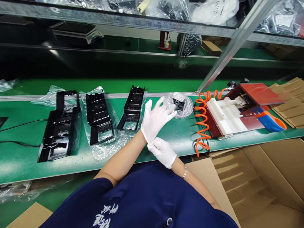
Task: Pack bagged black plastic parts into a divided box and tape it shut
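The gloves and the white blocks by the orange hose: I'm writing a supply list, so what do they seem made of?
Gloves: probably thin fabric, matt white, creasing softly. White blocks: likely plastic, smooth, satiny, with crisp edges.

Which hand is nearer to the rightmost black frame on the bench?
Left. The left hand is just right of the frame, fingers spread; the right hand is farther right and closer to the person's body, pinching the left glove's cuff.
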`<state>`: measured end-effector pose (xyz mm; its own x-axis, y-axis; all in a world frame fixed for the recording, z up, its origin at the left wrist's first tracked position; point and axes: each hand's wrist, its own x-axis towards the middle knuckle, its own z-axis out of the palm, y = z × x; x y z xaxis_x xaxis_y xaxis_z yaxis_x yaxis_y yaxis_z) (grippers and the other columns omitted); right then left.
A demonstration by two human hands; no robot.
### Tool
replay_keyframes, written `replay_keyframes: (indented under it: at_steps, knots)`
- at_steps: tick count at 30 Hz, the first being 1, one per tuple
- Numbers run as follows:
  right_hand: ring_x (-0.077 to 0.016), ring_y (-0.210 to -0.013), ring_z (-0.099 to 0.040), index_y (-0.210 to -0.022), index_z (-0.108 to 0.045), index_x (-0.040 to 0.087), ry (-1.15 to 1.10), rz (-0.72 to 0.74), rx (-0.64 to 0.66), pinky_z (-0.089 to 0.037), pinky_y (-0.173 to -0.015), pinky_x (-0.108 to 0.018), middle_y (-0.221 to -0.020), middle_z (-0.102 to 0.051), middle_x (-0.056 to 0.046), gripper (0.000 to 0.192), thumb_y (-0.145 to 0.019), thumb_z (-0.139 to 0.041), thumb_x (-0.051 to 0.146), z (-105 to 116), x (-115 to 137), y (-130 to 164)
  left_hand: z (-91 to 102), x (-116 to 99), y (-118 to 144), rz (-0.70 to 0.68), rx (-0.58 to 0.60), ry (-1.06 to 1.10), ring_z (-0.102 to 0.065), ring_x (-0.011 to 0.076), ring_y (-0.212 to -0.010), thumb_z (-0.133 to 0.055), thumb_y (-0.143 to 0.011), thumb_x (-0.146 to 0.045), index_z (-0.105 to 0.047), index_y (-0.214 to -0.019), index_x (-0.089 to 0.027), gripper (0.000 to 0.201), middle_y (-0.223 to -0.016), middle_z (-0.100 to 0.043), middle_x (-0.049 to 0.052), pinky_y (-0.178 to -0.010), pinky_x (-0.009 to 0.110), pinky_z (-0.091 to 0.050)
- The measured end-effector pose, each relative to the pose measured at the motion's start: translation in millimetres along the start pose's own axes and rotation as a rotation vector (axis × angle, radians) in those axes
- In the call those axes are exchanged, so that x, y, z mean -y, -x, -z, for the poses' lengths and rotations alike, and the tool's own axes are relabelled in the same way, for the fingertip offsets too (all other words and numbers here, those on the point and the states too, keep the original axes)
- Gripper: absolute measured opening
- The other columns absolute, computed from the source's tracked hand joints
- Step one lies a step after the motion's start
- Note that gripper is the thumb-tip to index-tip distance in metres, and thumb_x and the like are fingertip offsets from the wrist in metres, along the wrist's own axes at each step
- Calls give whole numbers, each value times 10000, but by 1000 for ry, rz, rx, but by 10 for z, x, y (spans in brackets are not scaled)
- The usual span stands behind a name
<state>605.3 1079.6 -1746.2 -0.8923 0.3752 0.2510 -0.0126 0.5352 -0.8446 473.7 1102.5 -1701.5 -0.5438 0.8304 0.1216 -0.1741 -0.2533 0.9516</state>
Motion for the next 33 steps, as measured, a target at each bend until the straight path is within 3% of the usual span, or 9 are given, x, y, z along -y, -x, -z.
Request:
replay_keyframes:
  at_steps: [4,9,11,15,18,21,26,30,33]
  knots:
    - [-168,-723,-578,-769,-634,210,-92,109,252,-463,-696,-301,-770,-618,-20,377,-989,-442,450,-52,109,-62,216,-270,36,-237,16,142,-540,265,-1339,-404,-982,-559,-561,-1296,-324,423,-1446,-558,65,-1092,530,-434]
    - [-120,-595,-568,-1096,-635,216,-660,-345,294,-495,-611,-276,-879,-681,-21,325,-922,-568,482,-226,-31,-291,954,-538,161,-818,-478,-147,-655,207,-1143,-741,-822,-308,-629,-1090,-229,301,-1148,-694,31,-1109,428,-472]
    - [-101,-549,-555,-1128,-597,199,-998,-609,286,-491,-538,-251,-918,-691,-38,368,-931,-562,508,-377,-99,-438,1256,-595,245,-802,-553,-272,-673,199,-1079,-680,-864,-302,-612,-1113,-209,275,-1121,-695,45,-1067,423,-507]
    - [-114,-766,-650,-1079,-597,190,-1422,-835,140,-533,-553,-221,-1194,-646,-86,305,-1001,-492,465,-701,-58,-748,1579,-548,381,-375,-505,-779,-602,245,-1250,-548,-921,-329,-526,-1334,-203,432,-1352,-627,127,-1112,446,-457]
    - [-84,-748,-611,-966,-634,194,-1511,-887,-70,-482,-492,-166,-1215,-633,-61,287,-1023,-470,423,-834,54,-880,1588,-418,423,67,-320,-1270,-521,311,-1352,-485,-927,-365,-549,-1361,-185,474,-1460,-557,153,-1123,486,-420]
    - [-67,-688,-575,-943,-650,205,-1535,-858,-186,-422,-451,-145,-1184,-655,-36,222,-1005,-512,368,-808,72,-822,1474,-280,466,325,-57,-1538,-650,320,-1173,-383,-958,-362,-646,-1237,-205,414,-1251,-706,136,-1041,519,-449]
    - [-103,-543,-559,-992,-675,172,-1119,-681,-76,-396,-404,-194,-895,-716,-63,303,-858,-675,444,-403,-188,-341,1189,-169,558,249,103,-1707,-718,241,-906,-260,-1010,-354,-722,-753,-201,550,-795,-768,82,-1131,525,-292]
    - [-75,-494,-509,-1109,-626,191,-655,-441,-476,-397,-409,-212,-975,-720,-63,450,-842,-654,552,45,-398,-47,975,-195,564,159,303,-1737,-722,256,-847,-409,-982,-382,-749,-777,-182,444,-810,-768,118,-914,442,-449]
    - [-80,-463,-506,-1181,-581,185,-539,-498,-493,-385,-375,-229,-1052,-728,-98,567,-819,-642,618,216,-437,-29,761,-177,569,112,430,-1765,-732,300,-809,-481,-963,-294,-758,-806,-122,361,-815,-759,174,-785,428,-476]
